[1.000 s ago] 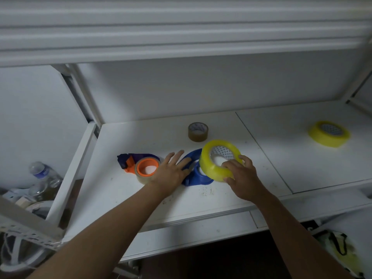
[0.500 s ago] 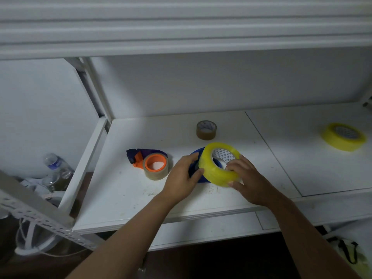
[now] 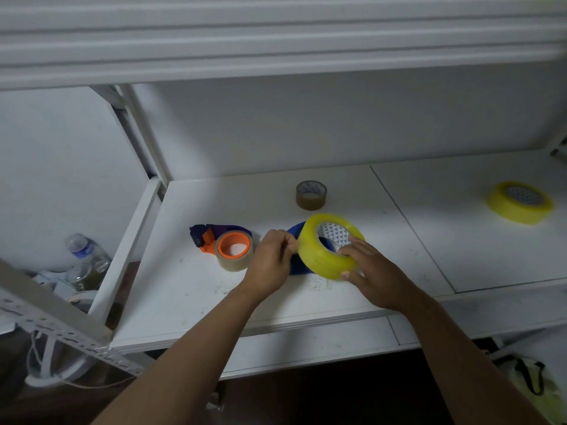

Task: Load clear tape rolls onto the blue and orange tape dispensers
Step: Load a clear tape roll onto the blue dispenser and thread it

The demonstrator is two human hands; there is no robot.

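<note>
1. Head view: a person's right hand clamps a fat yellow-tinted tape roll by its near rim, tilted on edge above the blue tape dispenser, near the front edge of the white shelf
2. Head view, the change: a second ago the left hand lay flat and open between the two dispensers; it has since slid right and curled, fingertips now pinched at the roll's left rim where it meets the blue body. Whether they grip the roll, the dispenser or a loose tape end cannot be told
3. Head view, the meaning: both hands have closed in on one spot, which suggests the roll is being seated on the blue hub, though it does not yet look fully down
4. Head view, the rest: the orange tape dispenser already carries a roll, left of the hands. A brown roll sits toward the back edge and a second yellow roll lies well apart on the right-hand panel
</note>
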